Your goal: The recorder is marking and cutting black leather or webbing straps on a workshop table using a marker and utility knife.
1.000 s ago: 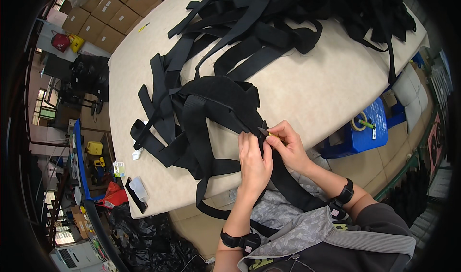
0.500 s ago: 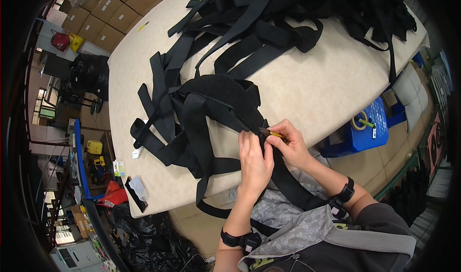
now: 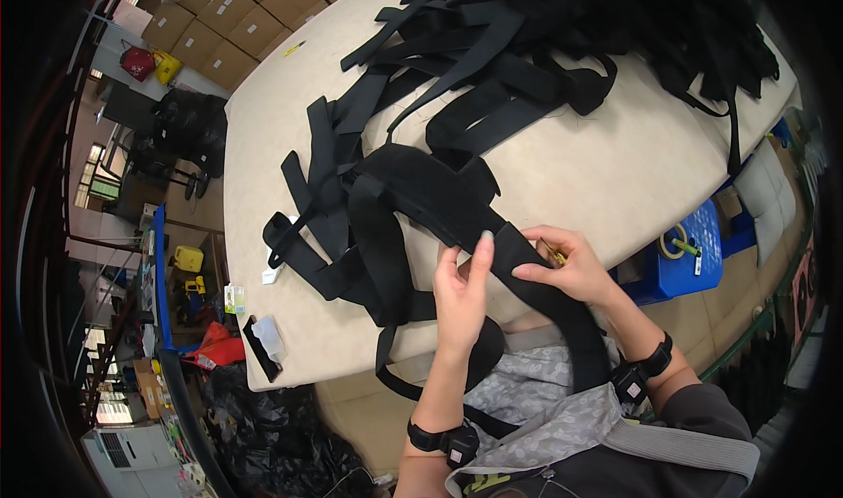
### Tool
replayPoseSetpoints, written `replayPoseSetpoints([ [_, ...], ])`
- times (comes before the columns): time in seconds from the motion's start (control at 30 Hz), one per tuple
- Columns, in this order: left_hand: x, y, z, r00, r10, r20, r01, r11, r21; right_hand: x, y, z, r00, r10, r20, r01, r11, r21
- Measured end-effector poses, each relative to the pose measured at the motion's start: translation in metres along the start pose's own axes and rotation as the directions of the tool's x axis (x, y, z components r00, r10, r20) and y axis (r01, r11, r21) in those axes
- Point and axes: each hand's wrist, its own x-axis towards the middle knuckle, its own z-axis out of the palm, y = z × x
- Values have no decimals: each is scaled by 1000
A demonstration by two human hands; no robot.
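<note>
A wide black fabric strap [image 3: 553,309] runs from the table edge down over my lap. My left hand [image 3: 463,296] pinches its left edge, thumb on top and fingers underneath. My right hand [image 3: 566,265] is on the strap's right edge, its thumb lying on the fabric. Small yellow-handled thread snips [image 3: 555,254] are tucked in the curled fingers of that hand; their blades are mostly hidden. Beyond my hands the strap joins a thicker black padded piece [image 3: 421,186]. Looped black straps [image 3: 378,261] lie to its left.
A large heap of black straps [image 3: 562,24] covers the far side of the cream table [image 3: 615,164]. A blue stool [image 3: 694,256] with a tape roll [image 3: 673,241] stands at right. Black plastic bags [image 3: 272,428] lie on the floor at left. Cartons [image 3: 237,10] are stacked behind.
The snips' blades were at the strap; now the snips are drawn back into my right hand. My hands have moved apart, and the strap between them lies flatter and wider in view.
</note>
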Motion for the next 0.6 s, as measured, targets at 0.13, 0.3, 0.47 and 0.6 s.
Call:
replayPoseSetpoints([
  [0.13, 8, 7, 1, 977, -133, -165, 62, 924, -379, -4, -18, -2, 885, -456, 93, 418, 691, -590],
  [0.3, 8, 11, 0, 965, -153, -214, 46, 899, -435, -25, -29, 15, 858, -370, 355, 498, 439, -748],
  [0.47, 12, 15, -2, 821, -504, -267, 227, 718, -658, -30, -22, 16, 912, -244, 330, 338, 903, -265],
  [0.6, 12, 11, -1, 765, -549, -337, 151, 661, -735, -30, 0, 22, 999, 47, -16, -46, 998, 35],
])
